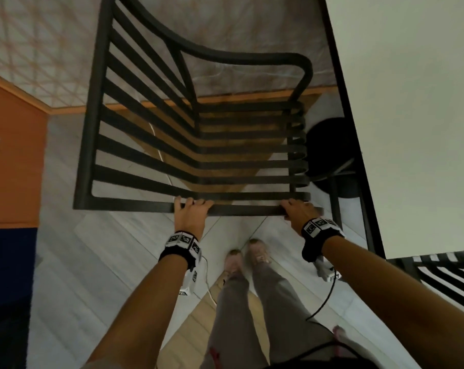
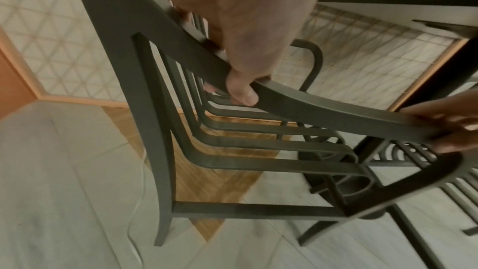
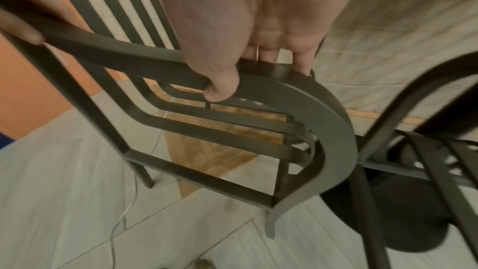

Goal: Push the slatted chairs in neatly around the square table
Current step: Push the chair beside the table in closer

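A dark slatted chair (image 1: 193, 145) stands in front of me, its seat facing the white square table (image 1: 411, 102) on the right. My left hand (image 1: 192, 209) grips the top rail of the chair's back near its left end, fingers curled over and thumb under (image 2: 243, 93). My right hand (image 1: 296, 209) grips the same rail by its right corner, thumb hooked beneath (image 3: 222, 89). The chair's seat front lies close to the table's black edge. A second slatted chair (image 1: 449, 278) shows at the lower right, beside the table.
The table's round black base (image 1: 329, 147) sits on the floor just right of the chair seat. An orange and blue wall (image 1: 10, 169) rises on the left. A thin cable (image 1: 156, 145) runs across the pale tile and wood floor. My feet (image 1: 247, 254) stand behind the chair.
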The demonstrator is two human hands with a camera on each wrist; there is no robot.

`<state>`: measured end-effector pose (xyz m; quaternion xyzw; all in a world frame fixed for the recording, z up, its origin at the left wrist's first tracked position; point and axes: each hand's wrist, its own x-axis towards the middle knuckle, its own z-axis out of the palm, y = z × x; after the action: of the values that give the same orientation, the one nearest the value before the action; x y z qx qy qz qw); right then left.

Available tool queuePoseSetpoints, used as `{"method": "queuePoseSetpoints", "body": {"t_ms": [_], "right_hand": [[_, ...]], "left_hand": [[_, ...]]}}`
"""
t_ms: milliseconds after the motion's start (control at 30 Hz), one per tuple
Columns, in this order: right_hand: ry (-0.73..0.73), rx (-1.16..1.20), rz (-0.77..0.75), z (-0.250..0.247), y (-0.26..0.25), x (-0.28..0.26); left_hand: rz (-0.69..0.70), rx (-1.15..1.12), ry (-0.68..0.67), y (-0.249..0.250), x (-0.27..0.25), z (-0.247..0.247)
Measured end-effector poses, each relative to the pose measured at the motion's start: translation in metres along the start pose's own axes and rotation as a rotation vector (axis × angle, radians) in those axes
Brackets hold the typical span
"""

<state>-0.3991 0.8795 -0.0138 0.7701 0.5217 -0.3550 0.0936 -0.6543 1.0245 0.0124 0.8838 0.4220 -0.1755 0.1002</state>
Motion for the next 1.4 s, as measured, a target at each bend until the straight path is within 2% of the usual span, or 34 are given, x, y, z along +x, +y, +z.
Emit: {"method": "queuePoseSetpoints", "body": {"t_ms": [167, 267, 700, 933, 1133, 1233, 1400], "right_hand": [[0.030, -0.070, 0.099, 0.000, 0.040, -0.018], [0.030, -0.088, 0.142, -0.003, 0.046, -0.020], [0.063, -0.066, 0.158, -0.041, 0.054, 0.017], [0.077, -0.055, 0.171, -0.022, 0.050, 0.005], [0.081, -0.066, 0.170, -0.019, 0.043, -0.006], [0.141, -0.056, 0.139, -0.021, 0.042, -0.017], [0.246, 0.067, -0.029, -0.023, 0.024, -0.061]], "left_hand": [[0.081, -0.059, -0.046, 0.047, -0.016, 0.005], [0.077, -0.075, -0.066, 0.058, -0.015, 0.005], [0.044, -0.071, -0.057, 0.058, 0.030, -0.018], [-0.001, -0.116, -0.057, 0.061, 0.014, -0.009], [-0.023, -0.092, -0.006, 0.064, 0.008, -0.004], [-0.058, -0.086, -0.022, 0.070, 0.008, -0.008], [-0.094, 0.015, -0.084, 0.092, -0.007, -0.019]]}}
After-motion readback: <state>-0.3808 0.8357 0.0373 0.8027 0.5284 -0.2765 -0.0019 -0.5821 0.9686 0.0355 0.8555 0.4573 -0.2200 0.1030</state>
